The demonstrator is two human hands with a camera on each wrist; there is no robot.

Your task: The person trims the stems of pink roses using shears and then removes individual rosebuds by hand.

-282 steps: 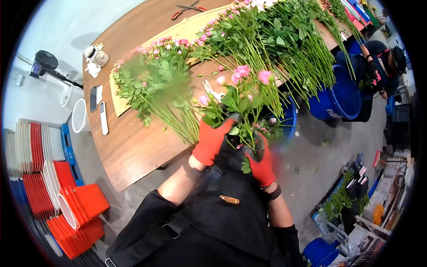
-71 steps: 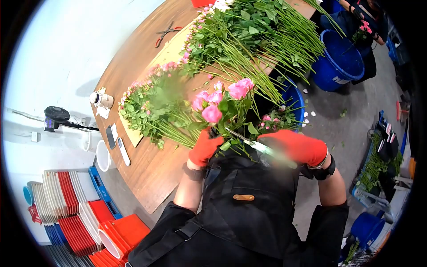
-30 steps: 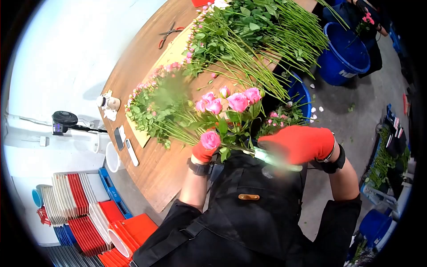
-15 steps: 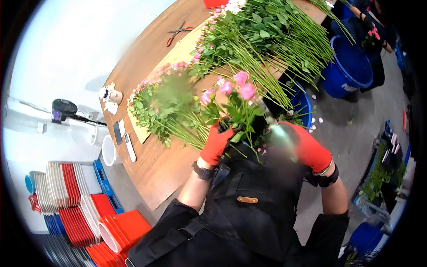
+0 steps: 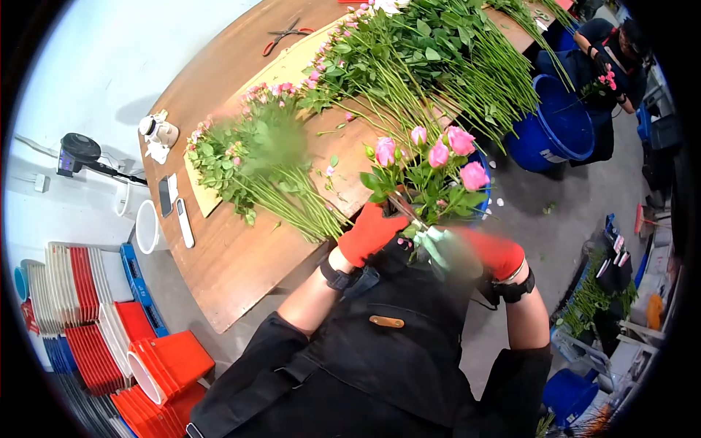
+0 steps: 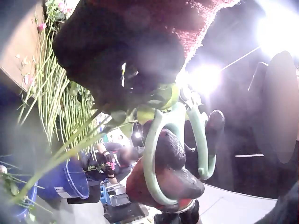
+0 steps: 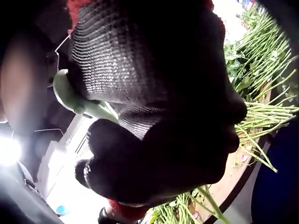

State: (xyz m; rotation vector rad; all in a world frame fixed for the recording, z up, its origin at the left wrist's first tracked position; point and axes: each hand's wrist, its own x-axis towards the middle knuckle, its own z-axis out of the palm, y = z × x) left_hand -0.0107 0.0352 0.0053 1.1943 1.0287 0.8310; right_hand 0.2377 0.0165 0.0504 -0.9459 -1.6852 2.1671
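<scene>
In the head view my left hand (image 5: 371, 235), in a red and black glove, grips the stem of a pink rose spray (image 5: 438, 155). The blooms lean to the right over green leaves. My right hand (image 5: 488, 252), partly blurred, holds scissors (image 5: 437, 244) by their pale green handles, with the blades pointing at the stems beside the left hand. In the left wrist view the fingers of the right hand (image 6: 175, 170) pass through the scissors' handle loops (image 6: 152, 158). The right wrist view shows the dark glove palm (image 7: 154, 93) curled over a handle (image 7: 70, 95); the blades are hidden there.
Cut roses (image 5: 270, 157) lie on the wooden table (image 5: 248, 263), with a larger pile (image 5: 438, 58) behind them. Red-handled pliers (image 5: 287, 34), a phone (image 5: 168, 196) and a camera-like white object (image 5: 158, 133) lie there too. Blue buckets (image 5: 555, 128) and another person (image 5: 613, 66) are at the right.
The right hand, bare of tools at first, took up the scissors from the table. The rose spray has since been turned about, and its blooms now lean right; both hands moved slightly.
</scene>
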